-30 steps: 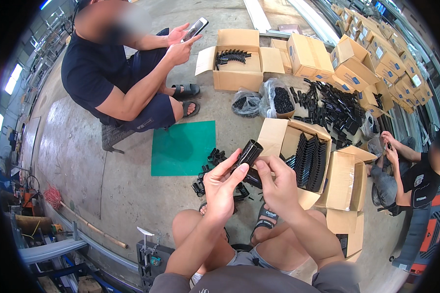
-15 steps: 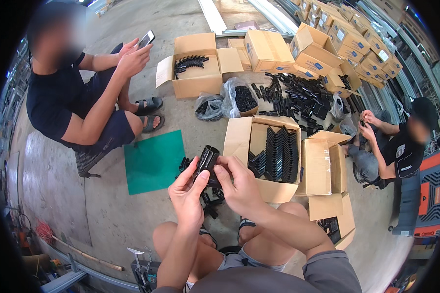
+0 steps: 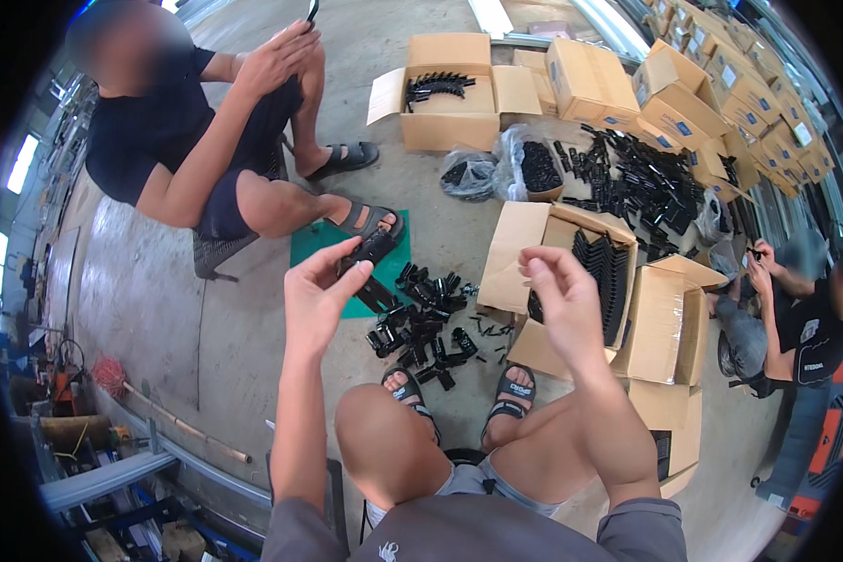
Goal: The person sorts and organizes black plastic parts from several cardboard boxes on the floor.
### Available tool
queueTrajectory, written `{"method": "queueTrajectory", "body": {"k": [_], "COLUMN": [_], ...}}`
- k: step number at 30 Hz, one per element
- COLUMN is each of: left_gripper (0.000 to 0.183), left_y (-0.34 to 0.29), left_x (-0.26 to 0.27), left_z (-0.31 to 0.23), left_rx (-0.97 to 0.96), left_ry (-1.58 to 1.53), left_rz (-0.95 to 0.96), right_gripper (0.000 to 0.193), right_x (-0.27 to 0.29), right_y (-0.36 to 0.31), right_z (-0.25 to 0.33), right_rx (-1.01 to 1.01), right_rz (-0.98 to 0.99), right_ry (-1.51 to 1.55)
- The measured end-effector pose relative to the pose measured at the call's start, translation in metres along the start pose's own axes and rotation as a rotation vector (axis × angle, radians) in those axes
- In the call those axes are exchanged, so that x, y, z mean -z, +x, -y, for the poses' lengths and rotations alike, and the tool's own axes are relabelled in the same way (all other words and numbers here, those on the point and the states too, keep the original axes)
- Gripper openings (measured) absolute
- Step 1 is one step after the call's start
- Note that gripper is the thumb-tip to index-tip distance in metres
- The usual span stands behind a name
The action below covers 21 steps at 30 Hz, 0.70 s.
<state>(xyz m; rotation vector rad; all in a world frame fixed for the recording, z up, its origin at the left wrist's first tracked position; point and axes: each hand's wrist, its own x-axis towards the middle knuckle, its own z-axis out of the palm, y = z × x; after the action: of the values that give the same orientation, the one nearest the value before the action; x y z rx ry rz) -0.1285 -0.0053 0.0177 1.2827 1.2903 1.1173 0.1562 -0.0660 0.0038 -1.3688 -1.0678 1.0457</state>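
My left hand [image 3: 317, 292] is closed on a glossy black pipe joint [image 3: 378, 245], gripping it between thumb and fingers in front of the green mat. Some of the joint is hidden by the fingers. Off to the right, apart from it, my right hand [image 3: 564, 302] is raised before an open carton, thumb and forefinger drawn together; whatever may be between the tips is too small to make out. Beneath and between my hands lies a heap of black pipe joints [image 3: 428, 318] on the floor, with small loose screws [image 3: 490, 328] beside it.
A carton [image 3: 513, 255] holds rows of stacked black parts. Another open carton [image 3: 451, 126], plastic bags [image 3: 468, 175] and a large black pile [image 3: 642, 183] lie beyond. A seated person [image 3: 150, 122] holds a phone at left; another person [image 3: 806, 323] works at right. The green mat [image 3: 395, 267] is partly covered.
My hands have parted: the left carries the pipe joint leftward and the right has let go of it, moving right. My view has shifted, showing more of the heap and my sandals.
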Motion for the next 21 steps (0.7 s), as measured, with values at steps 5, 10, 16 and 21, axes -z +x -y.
{"method": "queueTrajectory", "body": {"k": [5,10,16,21], "left_gripper": [0.039,0.082,0.078,0.053], "left_y": [0.021,0.009,0.005,-0.014], "left_x": [0.047,0.029,0.059,0.081], "left_z": [0.155,0.251,0.261,0.256], "left_rx": [0.302,0.567,0.602,0.549], "left_ry": [0.6,0.262,0.355,0.26], "left_rz": [0.0,0.106,0.043,-0.013], "right_gripper": [0.022,0.024,0.022,0.024], "right_x": [0.0,0.006,0.072,0.128], "right_y": [0.006,0.008,0.031,0.051], "right_z": [0.0,-0.014,-0.052,-0.152], "right_rx": [-0.05,-0.053,-0.097,-0.199], "right_rz": [0.041,0.051,0.1,0.144], "right_ry": [-0.054,-0.13,-0.351,-0.903]}}
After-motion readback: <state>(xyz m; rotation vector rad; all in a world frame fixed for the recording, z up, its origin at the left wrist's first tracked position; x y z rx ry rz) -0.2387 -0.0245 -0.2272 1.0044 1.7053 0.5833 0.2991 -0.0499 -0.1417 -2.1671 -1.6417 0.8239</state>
